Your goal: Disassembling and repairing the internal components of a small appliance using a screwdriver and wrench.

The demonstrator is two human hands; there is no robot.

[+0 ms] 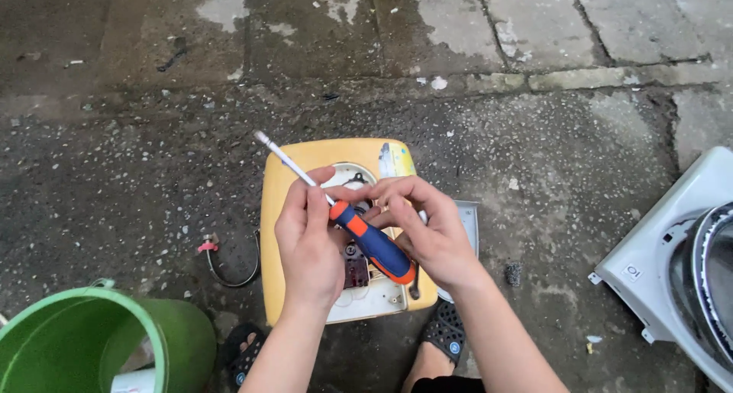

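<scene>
- Orange-and-blue handled screwdriver (372, 243) held between both hands, handle low right, white-looking shaft angled up to the left, tip past the edge of the yellow appliance base (276, 210).
- Left hand (308, 244): fingers closed around the shaft just above the handle, thumb side toward the camera.
- Right hand (429, 229): fingers curled over the handle end and the part beneath it; exact contact under the palm hidden, cannot tell what else it grips.
- Screwdriver sits directly above the yellow base, over its round opening (353, 178) where dark internal parts (355, 267) show.
- Yellow base lies flat on the wet concrete ground (534, 149), white underside panel (366, 301) facing up at the near edge.
- Small wire loop with a red connector (208, 246) on the ground just left of the base.
- Green plastic bucket (99, 336) at lower left, well apart from the hands.
- White appliance housing with a round dark rim (679, 263) at right edge, well apart.
- Dark sandals (447, 336) visible below the base, near the wrists.
</scene>
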